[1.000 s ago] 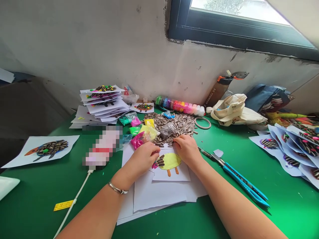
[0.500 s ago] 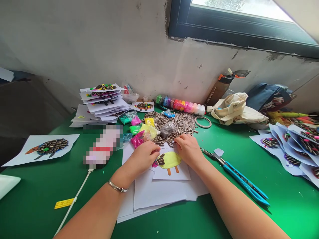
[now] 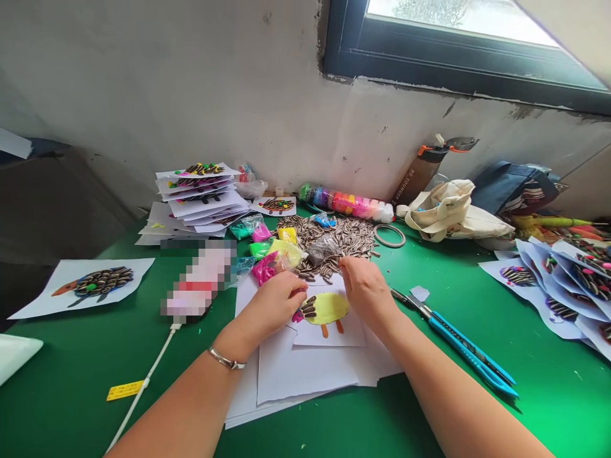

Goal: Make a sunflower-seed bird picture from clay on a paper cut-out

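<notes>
A sheet of white paper point(image 3: 334, 337) bears a yellow clay body point(image 3: 329, 308) with orange legs and a pink head, partly covered by my left hand. Several striped sunflower seeds point(image 3: 310, 307) are set on the body's left end. My left hand point(image 3: 274, 302) rests at the sheet's left side, fingers pinched together by the head; whatever is between them is hidden. Over the sheet's upper right, my right hand point(image 3: 367, 286) is closed in a pinch close to the heap of loose sunflower seeds point(image 3: 353, 238). What its fingertips hold is too small to make out.
Bags of coloured clay point(image 3: 267, 267) lie left of the seeds. A blue utility knife point(image 3: 468, 350) and a tape roll point(image 3: 389, 235) are at right. Finished seed pictures are stacked at back left point(image 3: 200, 197) and right point(image 3: 563, 292). A cabled, blurred-out object point(image 3: 195, 286) lies left.
My right hand has shifted slightly right, away from the seed heap's front edge, uncovering more of the yellow body. My left hand stays in nearly the same place.
</notes>
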`<state>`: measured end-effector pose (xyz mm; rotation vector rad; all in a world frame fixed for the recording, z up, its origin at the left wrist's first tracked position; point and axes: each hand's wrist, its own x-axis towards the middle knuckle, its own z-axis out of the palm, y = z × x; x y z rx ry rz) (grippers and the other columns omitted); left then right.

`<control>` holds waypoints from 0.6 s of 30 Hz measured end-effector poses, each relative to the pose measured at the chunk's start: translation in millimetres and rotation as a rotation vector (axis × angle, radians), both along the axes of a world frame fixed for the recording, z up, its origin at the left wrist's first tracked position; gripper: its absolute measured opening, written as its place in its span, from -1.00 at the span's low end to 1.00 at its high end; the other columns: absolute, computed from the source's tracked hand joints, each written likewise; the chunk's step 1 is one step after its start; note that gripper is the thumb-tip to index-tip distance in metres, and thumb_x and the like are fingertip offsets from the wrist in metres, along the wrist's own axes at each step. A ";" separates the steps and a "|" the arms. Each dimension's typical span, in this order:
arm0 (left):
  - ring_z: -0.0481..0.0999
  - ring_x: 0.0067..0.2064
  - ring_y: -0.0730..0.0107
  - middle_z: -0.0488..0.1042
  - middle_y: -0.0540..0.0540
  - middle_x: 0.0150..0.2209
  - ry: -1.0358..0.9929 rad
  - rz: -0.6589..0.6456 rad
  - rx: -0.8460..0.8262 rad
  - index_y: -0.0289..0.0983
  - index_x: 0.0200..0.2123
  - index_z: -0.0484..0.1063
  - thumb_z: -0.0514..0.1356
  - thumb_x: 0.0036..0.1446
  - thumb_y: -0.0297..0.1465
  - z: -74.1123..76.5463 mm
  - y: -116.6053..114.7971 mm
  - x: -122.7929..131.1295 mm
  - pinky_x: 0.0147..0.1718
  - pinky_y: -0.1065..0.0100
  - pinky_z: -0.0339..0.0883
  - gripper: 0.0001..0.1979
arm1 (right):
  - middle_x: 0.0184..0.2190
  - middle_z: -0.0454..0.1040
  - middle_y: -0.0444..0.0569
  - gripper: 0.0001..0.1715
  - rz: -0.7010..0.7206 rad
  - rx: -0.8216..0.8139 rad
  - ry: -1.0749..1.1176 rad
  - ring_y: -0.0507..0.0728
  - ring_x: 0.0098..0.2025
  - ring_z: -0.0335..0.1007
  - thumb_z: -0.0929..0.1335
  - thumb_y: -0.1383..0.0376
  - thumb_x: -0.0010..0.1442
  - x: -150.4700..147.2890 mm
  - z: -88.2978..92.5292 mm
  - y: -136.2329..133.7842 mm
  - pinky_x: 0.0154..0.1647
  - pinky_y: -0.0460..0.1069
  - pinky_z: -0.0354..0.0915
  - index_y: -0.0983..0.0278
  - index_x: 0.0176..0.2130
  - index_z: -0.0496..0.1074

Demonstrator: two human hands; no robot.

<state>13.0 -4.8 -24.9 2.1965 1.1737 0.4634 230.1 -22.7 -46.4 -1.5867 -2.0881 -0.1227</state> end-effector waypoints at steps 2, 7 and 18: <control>0.42 -0.25 0.30 0.46 -0.05 -0.37 0.001 0.001 -0.001 -0.23 -0.45 0.49 0.05 0.15 -0.44 0.2 -0.2 -0.1 -0.30 0.32 0.23 -0.77 | -0.37 0.45 0.00 -0.75 0.088 -0.086 0.137 0.12 -0.32 0.30 0.17 0.40 0.30 -4.4 4.9 -8.4 -0.29 -0.02 0.16 0.25 -0.29 0.40; 0.41 -0.27 0.30 0.45 -0.05 -0.38 0.024 0.006 -0.011 -0.23 -0.45 0.47 0.05 0.17 -0.42 2.9 -1.0 0.9 -0.31 0.32 0.23 -0.77 | -0.48 0.45 -0.18 -0.75 0.214 -0.536 0.477 -0.02 -0.61 0.29 0.16 0.43 0.25 -14.3 8.2 -24.9 -0.53 -0.10 0.20 0.20 -0.27 0.36; 0.40 -0.23 0.31 0.43 -0.04 -0.34 0.001 0.010 -0.020 -0.23 -0.44 0.45 0.05 0.17 -0.42 -1.0 -1.2 -0.8 -0.29 0.33 0.23 -0.79 | -0.55 0.49 -0.20 -0.68 0.278 -0.504 0.393 0.00 -0.52 0.31 0.23 0.54 0.16 -21.0 17.0 -28.9 -0.38 -0.10 0.21 0.21 -0.37 0.47</control>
